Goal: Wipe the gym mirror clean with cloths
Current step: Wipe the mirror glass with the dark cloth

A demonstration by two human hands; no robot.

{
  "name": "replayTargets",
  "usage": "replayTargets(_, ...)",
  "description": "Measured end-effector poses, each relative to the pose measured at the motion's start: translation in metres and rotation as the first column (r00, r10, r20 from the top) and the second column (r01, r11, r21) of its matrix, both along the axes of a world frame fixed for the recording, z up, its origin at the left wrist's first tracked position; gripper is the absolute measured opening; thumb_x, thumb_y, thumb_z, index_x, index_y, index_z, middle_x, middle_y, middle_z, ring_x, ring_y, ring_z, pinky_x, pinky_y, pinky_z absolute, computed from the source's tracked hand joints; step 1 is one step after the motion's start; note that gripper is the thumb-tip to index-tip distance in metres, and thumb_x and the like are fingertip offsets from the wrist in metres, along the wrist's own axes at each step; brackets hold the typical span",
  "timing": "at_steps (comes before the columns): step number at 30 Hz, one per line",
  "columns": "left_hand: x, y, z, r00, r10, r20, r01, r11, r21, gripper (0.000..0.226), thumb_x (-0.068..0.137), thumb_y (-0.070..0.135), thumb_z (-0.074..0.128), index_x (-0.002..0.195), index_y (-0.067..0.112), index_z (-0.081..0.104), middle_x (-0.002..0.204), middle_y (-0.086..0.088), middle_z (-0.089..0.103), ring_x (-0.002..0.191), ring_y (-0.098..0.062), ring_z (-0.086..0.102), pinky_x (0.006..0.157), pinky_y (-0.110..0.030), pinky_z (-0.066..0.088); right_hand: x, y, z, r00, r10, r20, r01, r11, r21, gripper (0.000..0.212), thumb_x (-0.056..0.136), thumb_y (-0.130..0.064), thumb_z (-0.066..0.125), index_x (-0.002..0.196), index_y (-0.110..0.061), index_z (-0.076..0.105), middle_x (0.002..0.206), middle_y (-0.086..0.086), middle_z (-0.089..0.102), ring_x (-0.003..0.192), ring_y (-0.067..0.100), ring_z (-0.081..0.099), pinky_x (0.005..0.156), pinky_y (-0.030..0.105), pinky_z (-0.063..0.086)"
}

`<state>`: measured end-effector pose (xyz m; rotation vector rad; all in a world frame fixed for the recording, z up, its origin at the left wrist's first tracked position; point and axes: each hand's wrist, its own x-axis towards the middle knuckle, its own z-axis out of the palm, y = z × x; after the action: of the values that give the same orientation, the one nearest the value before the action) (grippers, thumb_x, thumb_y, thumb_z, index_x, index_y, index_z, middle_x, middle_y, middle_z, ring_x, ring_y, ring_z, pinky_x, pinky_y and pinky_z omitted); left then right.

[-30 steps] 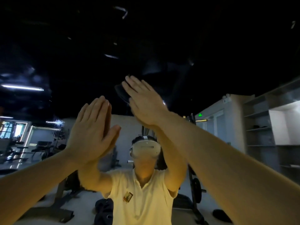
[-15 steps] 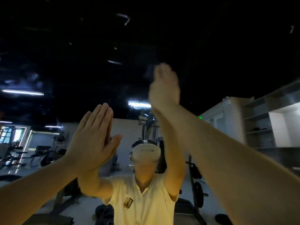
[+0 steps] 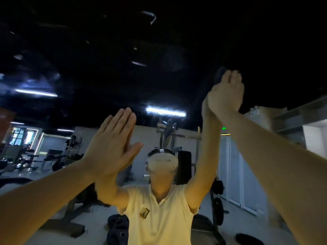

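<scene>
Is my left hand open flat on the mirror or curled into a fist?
Open and flat. The left hand has straight fingers held together, thumb out, pressed against the mirror where it meets its reflection.

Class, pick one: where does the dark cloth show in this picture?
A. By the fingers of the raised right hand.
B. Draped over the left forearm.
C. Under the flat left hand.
A: the dark cloth peeks out beside the fingers of the raised right hand, pressed against the large gym mirror.
</scene>
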<state>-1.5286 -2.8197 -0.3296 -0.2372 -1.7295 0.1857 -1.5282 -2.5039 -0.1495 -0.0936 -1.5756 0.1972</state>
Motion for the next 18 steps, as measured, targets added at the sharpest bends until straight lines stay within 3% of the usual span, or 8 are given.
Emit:
replayTargets(5,0.004,0.000,0.001,0.999,-0.009,0.039,0.008,1.000,0.016,0.087,0.102,0.071,0.010,0.165,0.011,0.001,0.174,-0.007,-0.005,0.160,-0.019,-0.009,0.131,-0.044,0.004,0.001,-0.107,-0.084,1.000,0.007,0.013,-0.012,0.865,0.502,0.070,0.099,-0.026,0.036,0.162,-0.007,0.013,0.171,0.018,0.006,0.158,0.033,0.005,0.127,0.050,0.004)
replayTargets(7,0.008,-0.004,-0.007,0.998,-0.067,0.005,0.066,0.995,0.074,0.078,0.106,0.058,0.016,0.165,0.007,0.010,0.173,-0.011,0.004,0.161,-0.022,-0.001,0.130,-0.044,0.006,0.005,-0.119,-0.139,0.998,0.007,0.061,-0.049,0.696,0.717,0.071,0.100,-0.031,0.036,0.162,-0.007,0.012,0.171,0.017,0.005,0.158,0.032,0.003,0.126,0.048,-0.003)
replayTargets(9,0.014,-0.011,-0.021,0.991,-0.120,-0.054,0.126,0.983,0.136,0.071,0.106,0.044,0.023,0.163,0.002,0.018,0.172,-0.016,0.014,0.160,-0.026,0.008,0.130,-0.046,0.011,0.007,-0.105,-0.189,0.991,-0.030,0.133,-0.106,0.452,0.886,0.071,0.099,-0.035,0.036,0.161,-0.009,0.014,0.170,0.013,0.005,0.158,0.026,-0.001,0.127,0.044,-0.010)
replayTargets(11,0.018,-0.018,-0.036,0.992,-0.102,-0.069,0.111,0.984,0.139,0.070,0.105,0.040,0.027,0.163,0.001,0.017,0.171,-0.017,0.015,0.160,-0.026,0.010,0.129,-0.048,0.013,0.007,-0.068,-0.207,0.985,-0.072,0.155,-0.120,0.355,0.927,0.071,0.097,-0.034,0.042,0.160,-0.014,0.016,0.168,0.008,0.008,0.157,0.021,0.002,0.129,0.045,-0.002)
replayTargets(12,0.019,-0.021,-0.044,0.995,-0.084,-0.062,0.091,0.988,0.123,0.071,0.105,0.041,0.028,0.163,0.001,0.017,0.171,-0.017,0.014,0.160,-0.026,0.010,0.129,-0.048,0.013,0.007,-0.048,-0.201,0.984,-0.050,0.173,-0.136,0.421,0.897,0.073,0.095,-0.031,0.049,0.160,-0.018,0.019,0.169,0.005,0.014,0.156,0.020,0.009,0.129,0.046,0.010)
replayTargets(14,0.018,-0.024,-0.055,0.998,-0.051,-0.026,0.053,0.994,0.093,0.076,0.105,0.048,0.029,0.163,0.001,0.016,0.171,-0.016,0.013,0.160,-0.027,0.010,0.129,-0.047,0.013,0.009,-0.011,-0.171,0.969,0.026,0.245,-0.194,0.691,0.696,0.079,0.090,-0.022,0.059,0.160,-0.020,0.022,0.168,0.003,0.023,0.154,0.021,0.021,0.126,0.046,0.026)
replayTargets(16,0.016,-0.027,-0.062,1.000,-0.006,0.030,0.004,0.998,0.066,0.084,0.104,0.060,0.024,0.163,0.001,0.014,0.172,-0.016,0.010,0.160,-0.028,0.009,0.129,-0.046,0.011,0.011,0.015,-0.136,0.981,0.042,0.189,-0.121,0.894,0.432,0.075,0.094,-0.024,0.050,0.161,-0.011,0.019,0.169,0.012,0.020,0.156,0.029,0.019,0.125,0.050,0.024)
replayTargets(18,0.014,-0.030,-0.065,0.997,0.022,0.074,-0.027,0.998,0.062,0.092,0.100,0.068,0.020,0.163,0.002,0.011,0.172,-0.015,0.007,0.160,-0.028,0.006,0.129,-0.046,0.011,0.011,0.012,-0.119,0.988,0.053,0.146,-0.086,0.970,0.228,0.070,0.099,-0.034,0.026,0.162,-0.005,0.015,0.170,0.017,0.014,0.158,0.032,0.011,0.126,0.053,0.019)
